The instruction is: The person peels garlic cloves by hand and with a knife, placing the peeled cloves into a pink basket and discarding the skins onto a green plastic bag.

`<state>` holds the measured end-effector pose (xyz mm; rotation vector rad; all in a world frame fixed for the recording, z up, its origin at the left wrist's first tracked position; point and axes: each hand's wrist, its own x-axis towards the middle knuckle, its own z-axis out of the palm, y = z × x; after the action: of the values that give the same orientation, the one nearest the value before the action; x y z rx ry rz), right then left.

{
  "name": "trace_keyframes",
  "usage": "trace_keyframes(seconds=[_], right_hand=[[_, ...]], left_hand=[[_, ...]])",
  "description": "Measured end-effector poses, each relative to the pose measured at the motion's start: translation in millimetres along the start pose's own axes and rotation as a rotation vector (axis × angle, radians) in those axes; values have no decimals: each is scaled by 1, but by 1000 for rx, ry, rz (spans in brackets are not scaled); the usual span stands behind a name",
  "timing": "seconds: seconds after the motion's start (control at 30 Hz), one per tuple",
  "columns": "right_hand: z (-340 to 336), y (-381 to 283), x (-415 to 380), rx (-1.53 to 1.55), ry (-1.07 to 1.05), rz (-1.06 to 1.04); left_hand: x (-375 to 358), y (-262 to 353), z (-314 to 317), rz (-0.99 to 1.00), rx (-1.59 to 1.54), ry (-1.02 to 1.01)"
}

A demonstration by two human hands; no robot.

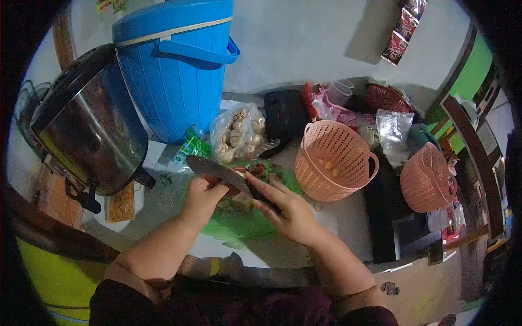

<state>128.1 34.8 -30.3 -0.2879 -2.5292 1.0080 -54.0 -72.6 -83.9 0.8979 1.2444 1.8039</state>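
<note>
My right hand is closed around the handle of a wide, dark-bladed knife, whose blade points up and to the left. Close against the blade, my left hand has its fingers curled around a small piece that is mostly hidden; a pale bit shows near the fingertips of both hands. Beneath them lies a green plastic bag strewn with peelings and reddish bits. To the right stands a pink perforated basket with several pale peeled cloves at its bottom. Behind the hands sits a clear bag of garlic bulbs.
A tall blue lidded bucket and a large dark pot stand at the left. A second pink basket is on the right. Against the wall are a black item and a clear plastic bag. Sachets hang above.
</note>
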Motion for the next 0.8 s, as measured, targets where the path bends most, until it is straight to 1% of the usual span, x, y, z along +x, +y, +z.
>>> trace_keyframes(seconds=[0.13, 0.23, 0.33, 0.43, 0.53, 0.63, 0.73, 0.8], right_hand=[[3, 1, 0, 5, 40, -14], [7, 8, 0, 63, 41, -49], [5, 7, 1, 259, -29, 21], [3, 8, -3, 861, -140, 386], [4, 13, -1, 1041, -130, 377], [-1, 1, -1, 1144, -97, 474], [1, 7, -1, 1241, -118, 422], [1, 10, -1, 1368, -172, 390]], left_hand=[[1, -2, -3, -13, -40, -28], [1, 3, 3, -25, -71, -39], [3, -2, -1, -27, -121, -74], [0, 8, 7, -21, -155, -69], [-1, 8, 8, 24, -56, -47], [-1, 9, 7, 16, -44, -48], [-1, 15, 13, -9, -88, -43], [-2, 16, 14, 3, -71, -36]])
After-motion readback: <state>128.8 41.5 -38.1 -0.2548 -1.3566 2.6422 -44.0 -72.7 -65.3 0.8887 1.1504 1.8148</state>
